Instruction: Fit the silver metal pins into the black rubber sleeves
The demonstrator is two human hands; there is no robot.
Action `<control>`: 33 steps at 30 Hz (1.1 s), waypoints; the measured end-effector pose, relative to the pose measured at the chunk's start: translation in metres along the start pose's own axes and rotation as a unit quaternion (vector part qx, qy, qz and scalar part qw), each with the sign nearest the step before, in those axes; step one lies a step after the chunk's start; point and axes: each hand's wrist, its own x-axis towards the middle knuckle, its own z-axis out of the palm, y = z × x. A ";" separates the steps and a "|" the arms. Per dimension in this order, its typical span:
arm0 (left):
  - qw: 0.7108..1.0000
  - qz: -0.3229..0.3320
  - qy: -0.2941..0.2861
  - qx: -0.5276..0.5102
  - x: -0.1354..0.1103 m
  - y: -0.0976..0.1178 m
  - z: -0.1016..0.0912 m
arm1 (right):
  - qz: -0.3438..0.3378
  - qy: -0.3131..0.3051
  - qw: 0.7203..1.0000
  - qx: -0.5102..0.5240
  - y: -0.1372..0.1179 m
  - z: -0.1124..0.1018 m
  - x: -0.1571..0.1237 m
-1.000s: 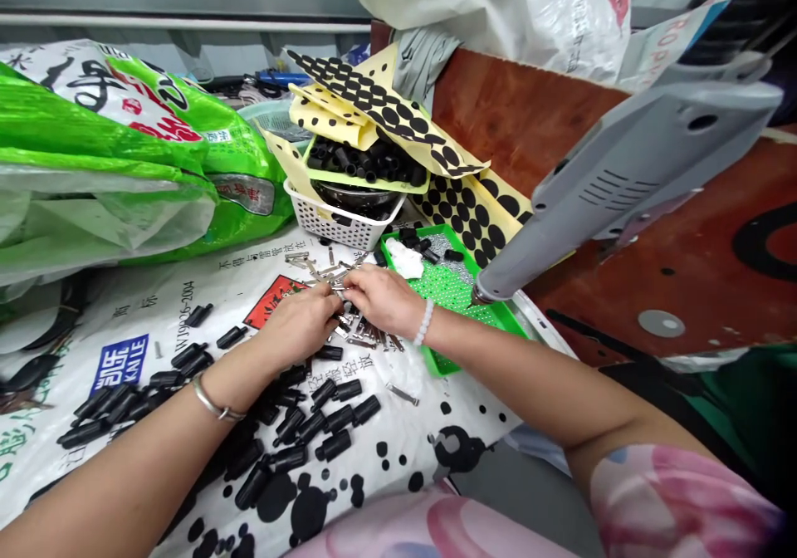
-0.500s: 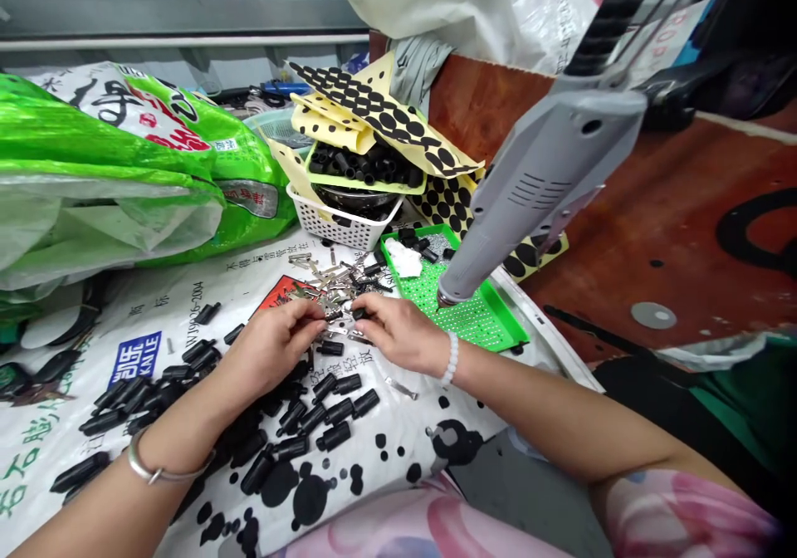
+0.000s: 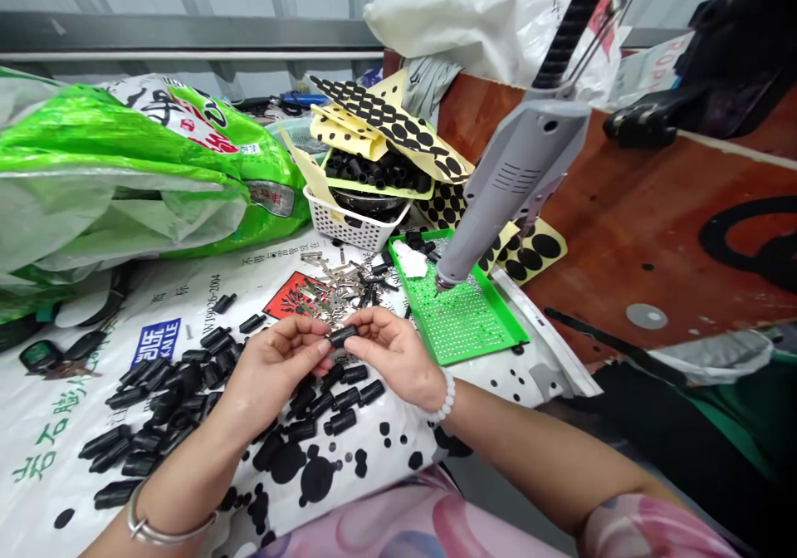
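My left hand [image 3: 274, 369] and my right hand [image 3: 393, 350] meet above the printed sack cloth, fingers pinched on one small black plastic tube [image 3: 344, 335] held between them. Just beyond the hands lies a heap of small metal clips [image 3: 330, 286]. Several more black tubes [image 3: 168, 384] are scattered on the cloth at left and under the hands. A grey hanging electric screwdriver [image 3: 507, 184] points down at the green perforated tray [image 3: 464, 319] to the right.
A bulging green sack [image 3: 124, 176] fills the left. A white basket [image 3: 358, 224] holds a tray of black tubes, with yellow sheets of black round stickers [image 3: 389, 122] on top. A red-brown board [image 3: 653, 234] lies at right.
Both hands have drawn back from the clip heap toward me and lifted, now holding a black tube between them. The view has shifted, so the screwdriver appears further left.
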 end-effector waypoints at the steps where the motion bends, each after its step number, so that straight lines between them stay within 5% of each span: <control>1: 1.000 -0.010 0.000 -0.025 -0.001 -0.001 -0.001 | 0.006 -0.010 1.000 0.011 0.000 -0.001 -0.001; 6: 1.000 0.020 0.019 -0.012 -0.009 -0.009 0.000 | 0.024 -0.043 0.997 0.054 0.000 0.000 -0.006; 9: 0.996 0.059 0.049 0.049 -0.014 -0.013 0.001 | -0.049 -0.049 0.996 -0.055 -0.001 -0.001 -0.008; 12: 0.994 0.067 0.052 0.066 -0.016 -0.015 0.002 | -0.167 -0.069 0.949 -0.259 -0.004 -0.004 -0.008; 15: 0.994 0.071 0.054 0.069 -0.018 -0.016 0.002 | -0.216 -0.084 0.900 -0.369 -0.005 -0.007 -0.007; 23: 0.964 0.162 0.058 0.201 -0.018 -0.028 -0.005 | -0.040 -0.126 0.974 -0.184 -0.005 -0.007 -0.007; 33: 0.901 0.257 0.022 0.348 -0.020 -0.019 -0.013 | 0.086 -0.169 0.978 -0.088 -0.011 -0.007 -0.007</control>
